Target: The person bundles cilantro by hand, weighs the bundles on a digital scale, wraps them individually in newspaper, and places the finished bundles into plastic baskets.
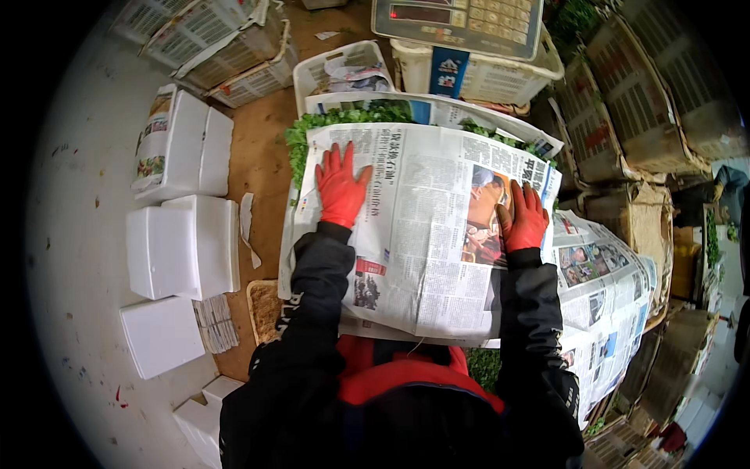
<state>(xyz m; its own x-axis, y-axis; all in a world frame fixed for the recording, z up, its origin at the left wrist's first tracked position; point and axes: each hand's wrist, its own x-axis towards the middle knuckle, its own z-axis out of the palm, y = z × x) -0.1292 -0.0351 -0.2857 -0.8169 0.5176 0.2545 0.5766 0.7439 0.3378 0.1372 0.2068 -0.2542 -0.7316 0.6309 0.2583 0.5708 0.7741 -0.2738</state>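
My left hand (341, 187), in a red glove, lies on a newspaper sheet (422, 234) with its fingers spread. My right hand (522, 217), gloved alike, rests on the sheet's right side, fingers extended and slightly bent. The sheet covers most of a bed of leafy greens (312, 123), which shows along its far and left edges. More newspaper (422, 107) lies at the far edge behind the greens. Another printed sheet (598, 313) drapes down to the right of my right forearm. What is under the middle of the newspaper is hidden.
A scale (457, 23) stands on a white crate (508, 74) beyond the greens, beside a white basket (340, 59). White foam boxes (180, 242) and folded newspapers (217, 324) are on the left. Stacked crates (633, 94) line the right. More crates (242, 78) sit at upper left.
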